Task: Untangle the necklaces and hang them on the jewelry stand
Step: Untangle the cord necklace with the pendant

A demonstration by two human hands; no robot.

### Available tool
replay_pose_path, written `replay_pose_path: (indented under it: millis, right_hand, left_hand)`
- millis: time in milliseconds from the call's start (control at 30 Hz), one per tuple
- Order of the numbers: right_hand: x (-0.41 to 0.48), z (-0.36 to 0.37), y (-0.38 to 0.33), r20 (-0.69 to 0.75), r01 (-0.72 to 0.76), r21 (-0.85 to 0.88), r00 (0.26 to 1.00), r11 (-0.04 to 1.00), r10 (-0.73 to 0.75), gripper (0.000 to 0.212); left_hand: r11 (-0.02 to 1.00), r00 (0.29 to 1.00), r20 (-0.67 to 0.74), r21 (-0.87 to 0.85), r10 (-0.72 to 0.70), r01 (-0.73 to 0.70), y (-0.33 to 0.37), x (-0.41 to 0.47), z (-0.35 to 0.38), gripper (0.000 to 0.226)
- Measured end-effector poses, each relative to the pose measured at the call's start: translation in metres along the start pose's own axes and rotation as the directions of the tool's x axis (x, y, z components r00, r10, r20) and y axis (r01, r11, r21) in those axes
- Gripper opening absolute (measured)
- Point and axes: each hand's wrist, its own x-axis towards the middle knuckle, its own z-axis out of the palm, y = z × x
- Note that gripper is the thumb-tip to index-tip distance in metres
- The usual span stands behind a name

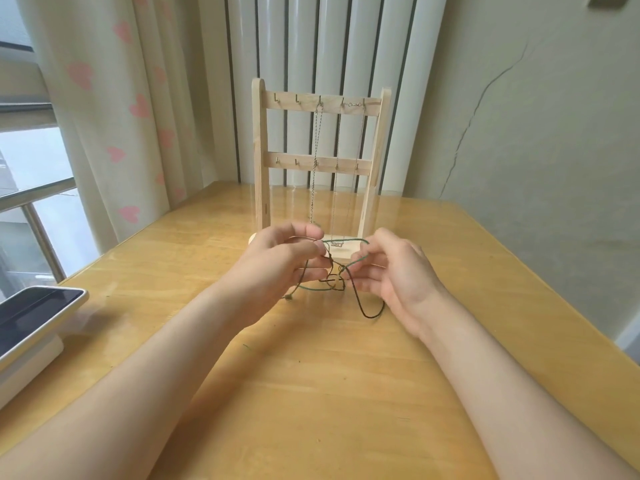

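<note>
Pale wood, thin metal and matt cord on a glossy table
The jewelry stand (pixel 259 150) is bare light wood, matt and smooth; its small hooks (pixel 297 98) are metal, and the chains (pixel 316 150) hanging from its top rail are fine silvery metal. The cord necklaces (pixel 369 317) are thin matt cord, green and dark brown. The table (pixel 311 375) is honey-coloured wood with a glossy clear finish that mirrors the stand. At its left edge a device (pixel 34 313) shows a glossy dark screen in a smooth white casing. The curtain (pixel 104 98) is soft matt cloth; the wall (pixel 536 133) is matt paint, cracked
</note>
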Motion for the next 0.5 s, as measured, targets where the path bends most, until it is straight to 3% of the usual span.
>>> replay_pose_path:
  millis: [100,200,300,500]
  right_hand:
    - [-0.001,0.006,0.001,0.025,-0.047,0.096,0.999,0.994,0.045,0.034]
    - [-0.001,0.01,0.007,0.069,-0.056,0.032,0.996,0.998,0.053,0.019]
    - [-0.003,0.011,0.011,0.066,-0.055,-0.053,0.996,0.997,0.058,0.018]
    - [-0.001,0.01,0.013,0.019,0.035,-0.176,0.999,0.984,-0.032,0.02]
  left_hand:
    - [0.992,0.998,0.051,-0.123,-0.021,0.027,0.0,0.0,0.003,0.012]
    - [0.974,0.999,0.038,-0.223,-0.035,0.042,-0.002,0.0,0.004,0.008]
    - [0.946,0.998,0.002,-0.319,-0.066,0.063,-0.002,0.0,0.003,0.018]
    - [0.977,0.996,-0.014,-0.199,-0.087,0.082,0.004,-0.005,0.001,0.027]
